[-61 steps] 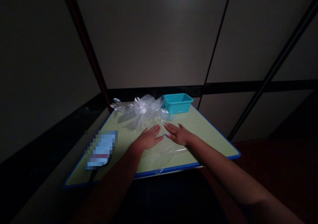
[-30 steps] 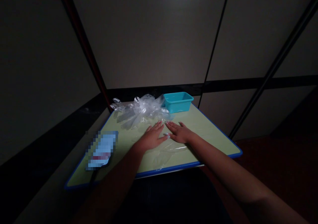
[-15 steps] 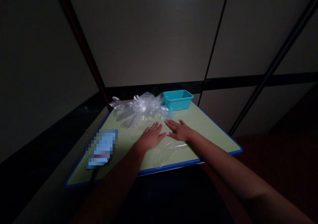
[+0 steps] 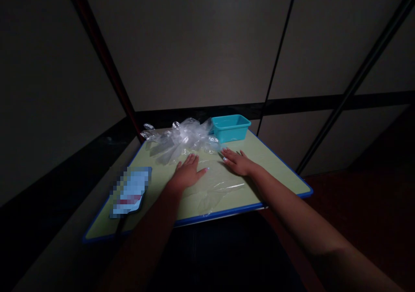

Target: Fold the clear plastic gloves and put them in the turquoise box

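My left hand [image 4: 187,174] lies palm down with its fingers spread, touching a thin, see-through piece of plastic [image 4: 214,192] laid out on the table. Its exact outline is hard to see, though folds catch the light close to the front edge. My right hand [image 4: 238,163] is also flat, fingers stretched and thumb apart, over the far right part of the same plastic. Neither hand grips anything. Just beyond them sits a crumpled heap of clear plastic [image 4: 184,138] with finger-like ends, resembling disposable gloves.
A turquoise plastic basket [image 4: 231,132] stands at the back of the small table [image 4: 275,175], which has a blue rim. On the left lies a phone-like flat device [image 4: 131,192], its screen blurred. Cabinet-like panels [image 4: 201,58] rise right behind the table.
My hands, whose thumbs met in the middle, have slid apart over the plastic: the left toward the left, the right slightly right and away. The heap and basket stay put.
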Demonstrator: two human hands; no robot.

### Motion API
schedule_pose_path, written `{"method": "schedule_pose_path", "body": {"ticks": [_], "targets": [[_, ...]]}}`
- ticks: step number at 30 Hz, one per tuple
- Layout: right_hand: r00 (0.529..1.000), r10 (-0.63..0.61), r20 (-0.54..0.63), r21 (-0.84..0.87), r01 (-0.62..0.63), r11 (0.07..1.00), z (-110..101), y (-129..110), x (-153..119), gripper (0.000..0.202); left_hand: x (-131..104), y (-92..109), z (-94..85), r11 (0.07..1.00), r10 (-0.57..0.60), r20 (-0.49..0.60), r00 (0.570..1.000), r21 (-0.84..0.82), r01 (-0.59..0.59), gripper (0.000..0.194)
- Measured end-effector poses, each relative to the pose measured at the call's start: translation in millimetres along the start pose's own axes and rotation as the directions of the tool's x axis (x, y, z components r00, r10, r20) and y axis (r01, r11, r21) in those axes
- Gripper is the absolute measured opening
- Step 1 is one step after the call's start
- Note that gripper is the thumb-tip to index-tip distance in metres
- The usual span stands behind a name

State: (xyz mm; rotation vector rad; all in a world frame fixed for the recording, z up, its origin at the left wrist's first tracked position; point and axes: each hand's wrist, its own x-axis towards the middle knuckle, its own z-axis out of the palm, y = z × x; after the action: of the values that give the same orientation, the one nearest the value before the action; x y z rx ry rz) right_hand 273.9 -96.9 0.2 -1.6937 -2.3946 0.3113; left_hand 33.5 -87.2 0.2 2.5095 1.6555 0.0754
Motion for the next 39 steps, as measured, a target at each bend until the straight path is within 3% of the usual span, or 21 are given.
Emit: {"method": "schedule_pose_path", "body": {"ticks": [3,7,14,20,23,26,30,33,35,39], "targets": [[0.999,0.034,-0.036,-0.021,-0.034,0.999,-2,11,1,0.055,-2,4,-3.6,0.996,0.083,-0.027,0.996,-0.028,-0.084,0.073],[1.000,0.023,-0.003,-0.022,-0.023,1.000,0,14,1,0.057,-5,5,-5.3,0.987,0.160,0.022,0.987,-0.022,-0.160,0.083],[0.998,0.049,0.034,-0.060,-0.047,0.997,-3,9,-2,0.053,-4,0,-4.3,0.983,0.183,0.158,0.970,-0.014,-0.183,0.094],[0.997,0.073,-0.037,0.008,-0.073,0.997,-11,8,-5,0.046,-2,-2,-1.4,0.987,0.158,0.142,0.977,-0.002,-0.159,0.094],[0.987,0.007,-0.159,0.075,0.005,0.997,-11,7,-5,0.044,-2,-2,-0.8,0.989,0.143,0.138,0.980,0.000,-0.145,0.093],[0.953,-0.117,-0.280,0.192,0.175,0.966,-12,1,-7,0.038,-1,-3,0.1,0.991,0.131,0.132,0.983,-0.008,-0.131,0.092],[0.938,-0.190,-0.290,0.349,0.289,0.892,-16,-11,-12,0.033,1,-4,1.3,0.993,0.118,0.107,0.987,-0.021,-0.117,0.090],[0.937,-0.195,-0.288,0.346,0.292,0.892,-17,-15,-13,0.030,1,-2,-1.3,0.994,0.112,0.033,0.993,-0.024,-0.111,0.077],[0.936,-0.184,-0.301,0.275,0.270,0.923,-17,-13,-11,0.028,2,-1,-5.0,0.997,0.070,-0.088,0.994,-0.013,-0.071,0.063],[0.939,-0.163,-0.302,0.121,0.207,0.971,-14,-4,-6,0.027,4,-8,-12.0,0.985,-0.154,-0.326,0.933,0.024,0.171,0.045]]}}
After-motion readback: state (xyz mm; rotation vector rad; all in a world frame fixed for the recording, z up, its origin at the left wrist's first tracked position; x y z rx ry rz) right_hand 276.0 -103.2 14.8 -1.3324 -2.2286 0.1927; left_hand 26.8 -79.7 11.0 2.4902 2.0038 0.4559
